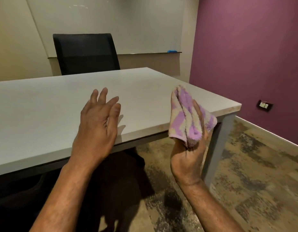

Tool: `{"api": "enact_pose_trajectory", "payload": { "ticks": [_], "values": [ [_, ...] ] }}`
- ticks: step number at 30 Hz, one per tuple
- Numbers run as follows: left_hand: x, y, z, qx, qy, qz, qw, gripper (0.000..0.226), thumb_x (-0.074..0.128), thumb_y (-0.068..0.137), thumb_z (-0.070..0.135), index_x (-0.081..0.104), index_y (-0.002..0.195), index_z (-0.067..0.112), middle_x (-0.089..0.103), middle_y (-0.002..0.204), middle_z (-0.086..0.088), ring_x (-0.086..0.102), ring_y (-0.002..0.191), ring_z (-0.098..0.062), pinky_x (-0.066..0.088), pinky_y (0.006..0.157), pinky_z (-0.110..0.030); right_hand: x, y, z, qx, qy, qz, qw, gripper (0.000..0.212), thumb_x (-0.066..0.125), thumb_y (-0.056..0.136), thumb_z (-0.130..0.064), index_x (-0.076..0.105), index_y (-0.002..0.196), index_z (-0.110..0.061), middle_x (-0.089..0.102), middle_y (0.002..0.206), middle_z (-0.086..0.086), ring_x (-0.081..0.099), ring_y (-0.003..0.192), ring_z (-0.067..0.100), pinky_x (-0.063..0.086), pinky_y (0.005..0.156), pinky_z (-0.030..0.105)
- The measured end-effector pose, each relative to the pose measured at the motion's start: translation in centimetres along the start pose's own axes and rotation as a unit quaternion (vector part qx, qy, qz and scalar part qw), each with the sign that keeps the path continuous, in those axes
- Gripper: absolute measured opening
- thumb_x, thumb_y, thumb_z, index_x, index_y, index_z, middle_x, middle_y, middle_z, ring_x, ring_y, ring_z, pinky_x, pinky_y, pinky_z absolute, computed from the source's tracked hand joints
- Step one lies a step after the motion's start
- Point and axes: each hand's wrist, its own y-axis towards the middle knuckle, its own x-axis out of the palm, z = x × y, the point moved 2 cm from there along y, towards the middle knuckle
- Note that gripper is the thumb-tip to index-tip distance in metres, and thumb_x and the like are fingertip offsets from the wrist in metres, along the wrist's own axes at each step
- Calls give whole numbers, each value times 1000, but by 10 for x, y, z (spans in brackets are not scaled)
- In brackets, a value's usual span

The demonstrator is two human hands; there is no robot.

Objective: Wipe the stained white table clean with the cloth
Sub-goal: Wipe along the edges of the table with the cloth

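Above the near edge of the white worktop: right hand, fingers clamped on the bunched lilac-and-cream cloth, clear of the worktop; left hand, fingers spread, empty; advice: flatten cloth, press evenly, overlap strokes.

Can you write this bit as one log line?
right hand: holds cloth up | left hand: open above table | wiping: cloth off table

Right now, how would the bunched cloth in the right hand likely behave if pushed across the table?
The cloth is probably floppy: it folds and droops around the right hand. Its fluffy pile suggests it is light and would drag, not slide, on the table.
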Motion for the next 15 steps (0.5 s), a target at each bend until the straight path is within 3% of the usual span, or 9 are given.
{"api": "enact_pose_trajectory", "payload": {
  "ticks": [4,6,8,9,11,13,15],
  "values": [
    [-4,-3,0,8,-2,6,1000,52,22,108,53,47,149,32,24,167,9,6,156,-5,9,123,-33,10,-11,-4,-59,-15,-11,998,59,58,100,-30,36,155,-34,43,159,12,34,151,35,30,118,67],
    [-6,-4,-1,4,20,4,1000,54,20,107,54,45,150,32,22,168,7,6,157,-9,10,123,-36,15,-17,-9,-76,-46,-18,996,77,61,94,-18,27,156,-48,41,161,8,34,152,33,31,117,67],
    [-8,-5,-3,-8,15,-1,1000,57,18,106,56,41,152,33,19,169,7,5,157,-10,10,124,-40,22,-20,-14,-95,-81,-36,992,86,63,91,-11,23,157,-49,35,165,3,29,155,29,29,117,66],
    [-9,-4,-4,-17,-6,-5,1000,58,17,105,58,39,153,35,18,169,8,4,157,-9,9,124,-40,27,-22,-17,-103,-89,-48,990,76,58,96,-18,24,158,-46,32,167,2,25,156,27,28,118,65],
    [-11,-3,-5,-38,-52,-13,998,61,15,103,62,34,155,38,15,169,12,3,156,-6,9,125,-41,36,-30,-21,-116,-114,-79,984,53,31,107,-47,31,159,-37,28,169,4,22,158,27,23,120,61],
    [-14,-2,-5,-52,-72,-19,996,63,12,100,66,29,156,42,12,169,15,2,156,-5,8,125,-43,45,-41,-25,-126,-146,-118,974,71,8,101,-65,34,159,-31,23,171,6,18,158,29,19,122,60],
    [-16,-1,-6,-59,-85,-25,994,66,12,98,67,28,156,43,10,169,16,2,156,-5,8,125,-44,57,-56,-23,-151,-161,-147,964,68,16,103,-65,32,160,-31,19,171,7,15,159,33,17,121,62]
  ]
}}
